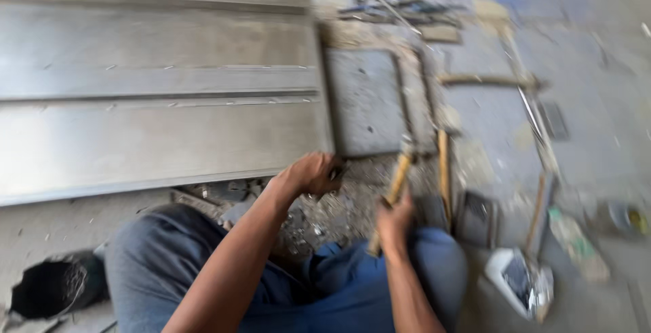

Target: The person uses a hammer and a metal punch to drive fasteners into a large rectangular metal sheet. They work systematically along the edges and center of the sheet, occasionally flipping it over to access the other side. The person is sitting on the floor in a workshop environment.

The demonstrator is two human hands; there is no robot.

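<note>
Your right hand (395, 221) clenched round wooden hammer handle (392, 194); left hand (313, 173) closed on small tool, blurred, at near corner of sheet-metal panel (163, 102). Panel edge unfinished, work midway.

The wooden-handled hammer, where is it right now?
In the head view, the hammer is right of centre, gripped by the right hand, beside the metal sheet.

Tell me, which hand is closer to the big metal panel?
Left. The left hand touches the metal panel at its lower right corner; the right hand grips a wooden hammer handle farther right, apart from it.
</note>
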